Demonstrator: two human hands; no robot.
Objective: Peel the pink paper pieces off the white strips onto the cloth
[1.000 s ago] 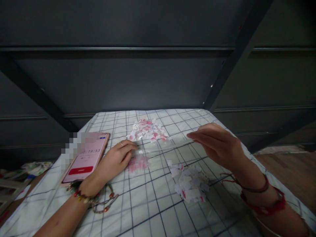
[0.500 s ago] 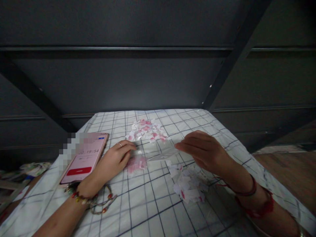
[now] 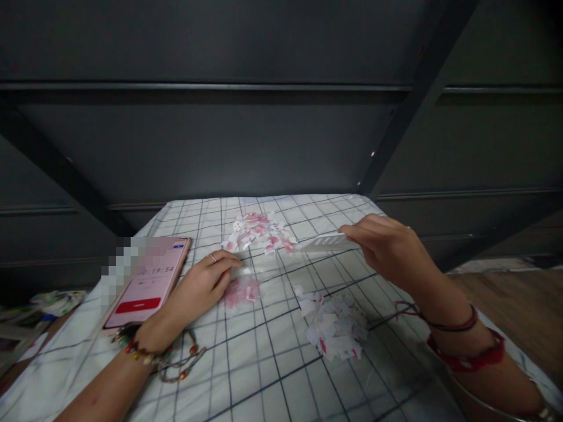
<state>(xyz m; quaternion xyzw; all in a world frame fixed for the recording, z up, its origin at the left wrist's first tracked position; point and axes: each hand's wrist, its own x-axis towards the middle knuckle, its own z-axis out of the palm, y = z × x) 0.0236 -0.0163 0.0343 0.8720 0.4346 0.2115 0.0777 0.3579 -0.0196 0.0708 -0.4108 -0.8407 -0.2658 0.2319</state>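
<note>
My right hand (image 3: 389,249) is raised over the right side of the cloth, thumb and fingers pinching one end of a clear plastic bag (image 3: 328,241) with white printed bars. The bag stretches leftward and looks flat. My left hand (image 3: 209,281) lies loosely on the cloth, fingers slightly bent and slightly apart. Beside its thumb is a small heap of pink pieces (image 3: 241,293) under or in clear plastic; I cannot tell which. A pile of white paper-like scraps (image 3: 336,325), some with red marks, lies below my right hand. Another pile of white and pink scraps (image 3: 259,231) is farther back.
A pink-framed phone (image 3: 152,281) showing a timer lies left of my left hand. The white checked cloth (image 3: 246,375) covers the table, and dark panels (image 3: 246,140) rise behind its far edge. Wooden floor (image 3: 510,299) shows at the right.
My right hand has moved up and to the right, drawing the clear bag away from the pink pieces. The bag's white bars now show. My left hand has stayed almost still.
</note>
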